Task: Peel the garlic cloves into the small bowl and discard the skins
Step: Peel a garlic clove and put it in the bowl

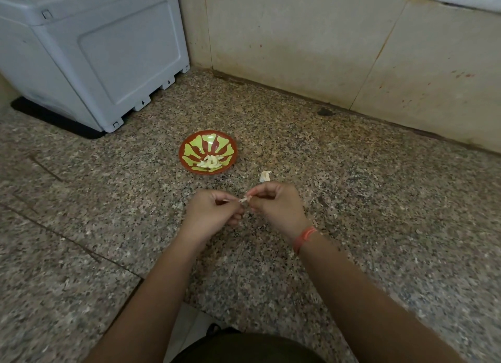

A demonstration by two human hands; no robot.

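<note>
Granite tabletop (352,173): just before the small bowl (230,148) of peeled cloves (210,162) I see the left hand (214,213) and right hand (276,202) pinching one garlic clove (245,199).

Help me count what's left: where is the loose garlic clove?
Head view: the loose garlic clove lies on the counter right of the bowl, just beyond the right hand.

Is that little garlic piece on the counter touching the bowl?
Apart. The head view shows a strip of speckled counter between the garlic piece and the bowl.
</note>
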